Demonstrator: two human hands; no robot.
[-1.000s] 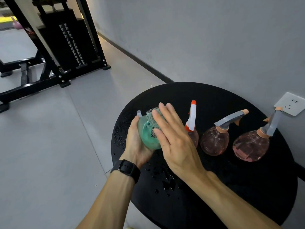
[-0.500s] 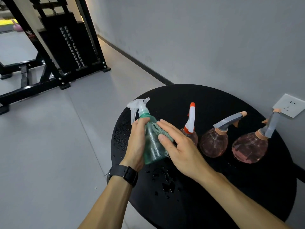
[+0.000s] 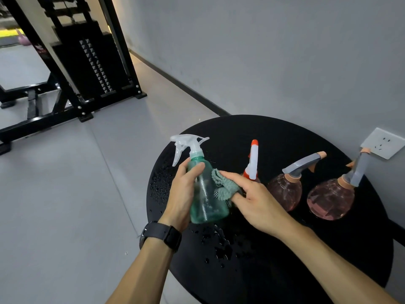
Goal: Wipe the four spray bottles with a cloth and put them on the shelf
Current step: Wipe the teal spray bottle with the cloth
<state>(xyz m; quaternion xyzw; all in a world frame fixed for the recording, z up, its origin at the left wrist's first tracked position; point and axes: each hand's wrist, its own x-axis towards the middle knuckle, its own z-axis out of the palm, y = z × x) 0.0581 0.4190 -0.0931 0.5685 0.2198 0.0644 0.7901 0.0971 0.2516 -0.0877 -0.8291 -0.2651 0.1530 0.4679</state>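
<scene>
Now that the green bottle (image 3: 206, 194) has been turned from lying on its side to standing upright, its bottom looks wiped and the side gets its turn. It is held up over the table's (image 3: 328, 270) left edge. The left hand (image 3: 182, 194) grips it, fingers curled round the neck and body. The right hand (image 3: 254, 200) pinches the cloth (image 3: 223, 187) and presses it on the bottle's right side. Three bottles wait; no shelf shows.

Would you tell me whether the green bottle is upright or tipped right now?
Roughly upright: the green bottle has its trigger on top and base down, gripped by the left hand.
</scene>
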